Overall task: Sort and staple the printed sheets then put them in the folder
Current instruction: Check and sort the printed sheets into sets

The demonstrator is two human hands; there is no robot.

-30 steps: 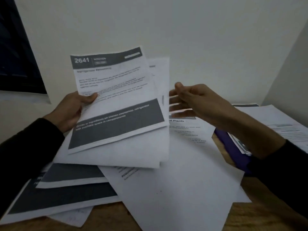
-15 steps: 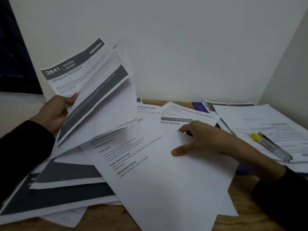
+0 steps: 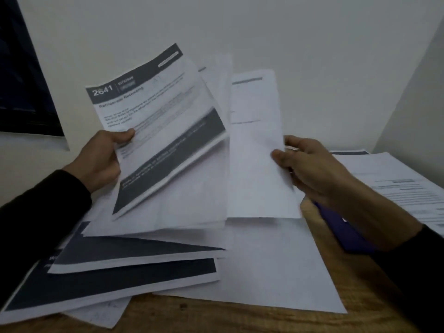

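Gripping raised sheaf (image 3: 165,131), left hand (image 3: 101,162); right hand (image 3: 310,169) pinching single sheet's (image 3: 254,150) edge (clear above desk (image 3: 252,318)).

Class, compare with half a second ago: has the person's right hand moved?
Yes. The right hand has risen off the sheets on the wooden table and now holds a single sheet up in front of the wall.

white sheets (image 3: 254,164) with dark grey bands, purple folder (image 3: 336,227)
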